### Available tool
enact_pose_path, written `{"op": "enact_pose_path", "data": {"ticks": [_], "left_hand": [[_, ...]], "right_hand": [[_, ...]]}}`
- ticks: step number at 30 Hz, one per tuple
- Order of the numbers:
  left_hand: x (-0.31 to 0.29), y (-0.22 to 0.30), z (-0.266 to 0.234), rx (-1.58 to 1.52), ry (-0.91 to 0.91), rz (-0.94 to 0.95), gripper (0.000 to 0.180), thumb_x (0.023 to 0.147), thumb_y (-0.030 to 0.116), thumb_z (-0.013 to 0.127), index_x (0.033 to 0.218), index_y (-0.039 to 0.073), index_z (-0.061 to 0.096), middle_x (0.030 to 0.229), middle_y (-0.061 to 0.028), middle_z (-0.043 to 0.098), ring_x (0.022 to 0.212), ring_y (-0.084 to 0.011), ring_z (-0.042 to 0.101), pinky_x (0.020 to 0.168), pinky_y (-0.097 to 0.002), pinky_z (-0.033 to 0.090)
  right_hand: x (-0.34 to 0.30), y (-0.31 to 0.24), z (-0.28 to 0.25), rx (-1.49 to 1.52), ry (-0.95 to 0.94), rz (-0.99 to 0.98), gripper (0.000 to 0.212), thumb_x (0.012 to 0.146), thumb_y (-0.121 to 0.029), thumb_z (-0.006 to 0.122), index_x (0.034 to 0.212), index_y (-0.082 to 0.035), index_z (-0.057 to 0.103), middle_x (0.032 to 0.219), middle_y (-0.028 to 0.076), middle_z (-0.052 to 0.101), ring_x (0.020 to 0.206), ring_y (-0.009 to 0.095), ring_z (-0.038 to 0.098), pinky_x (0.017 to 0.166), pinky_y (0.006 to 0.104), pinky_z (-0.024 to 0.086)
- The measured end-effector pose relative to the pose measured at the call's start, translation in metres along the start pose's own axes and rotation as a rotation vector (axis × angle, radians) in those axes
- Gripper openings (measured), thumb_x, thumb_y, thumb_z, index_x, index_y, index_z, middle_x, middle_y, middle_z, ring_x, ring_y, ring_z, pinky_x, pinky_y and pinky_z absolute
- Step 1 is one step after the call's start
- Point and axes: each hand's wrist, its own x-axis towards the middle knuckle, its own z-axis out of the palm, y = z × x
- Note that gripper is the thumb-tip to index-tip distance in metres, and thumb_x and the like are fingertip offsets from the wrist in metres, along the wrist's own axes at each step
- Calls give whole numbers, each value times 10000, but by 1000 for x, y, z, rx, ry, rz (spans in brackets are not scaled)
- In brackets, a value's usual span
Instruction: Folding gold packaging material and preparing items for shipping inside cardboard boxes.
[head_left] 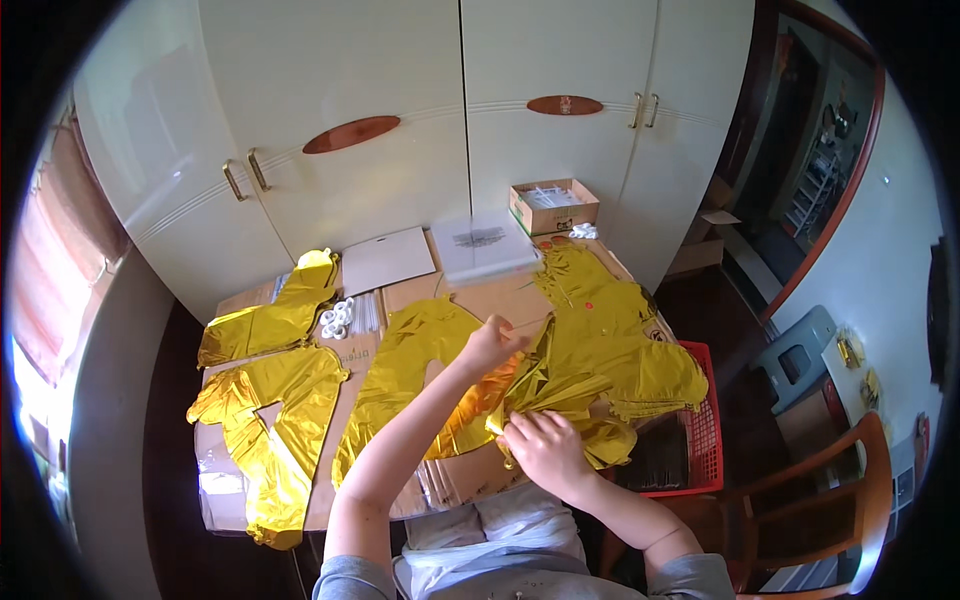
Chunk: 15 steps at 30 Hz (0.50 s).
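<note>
Flat, uninflated gold foil balloons cover much of a cardboard-topped table. My right hand is closed on the near edge of a crumpled foil balloon at the centre right. Above another flat foil balloon, my left hand has its fingers pinched together. A thin pale line runs from those fingers toward the right; I cannot tell whether it is a straw or a thread. More gold foil balloons lie at the left, one folded behind the other.
White rolls sit left of centre. At the back are a grey-white board, a stack of clear plastic bags and a small carton of white sticks. A red basket and a wooden chair stand to the right.
</note>
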Motion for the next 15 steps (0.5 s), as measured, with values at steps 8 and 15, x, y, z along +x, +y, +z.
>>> {"op": "enact_pose_path", "data": {"ticks": [8,15], "left_hand": [[2,-5,6,-40,88,214,620,762,136,692,1332,39,465,893,-149,677,820,-248,670,751,-344,538],[-29,-19,-61,-38,406,324,523,814,61,658,1309,95,493,742,-74,597,673,-166,590,651,-320,499]], "right_hand": [[1,-21,-1,2,4,-53,218,895,-287,627,877,-72,657,1010,82,700,892,228,685,777,374,532],[9,-31,8,92,42,7,227,875,-312,648,902,-87,657,987,46,703,816,159,666,671,311,495]]}}
